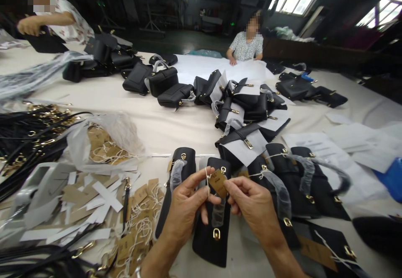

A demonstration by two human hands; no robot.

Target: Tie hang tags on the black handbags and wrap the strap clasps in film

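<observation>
Between my hands is a brown paper hang tag (pixel 217 183) with a white string (pixel 207 181). My left hand (pixel 191 196) pinches the string near the tag's left edge. At the tag's right edge, the thumb and fingers of my right hand (pixel 249 196) are closed on it. Directly below stands a black handbag (pixel 209 242), with gold rings and a handle (pixel 217 215) wrapped in clear plastic. Another black handbag (pixel 184 167) stands just to the left, and several more (pixel 278 160) are lined up on the right. My fingers partly hide the bag's handle.
Loose tags (pixel 141 194) with tangled strings lie at the left, near paper strips (pixel 103 196) and a plastic bag (pixel 125 137) of tags. Black straps (pixel 34 140) with gold clips pile up at far left. More handbags (pixel 241 106) heap mid-table. Two people work across the table.
</observation>
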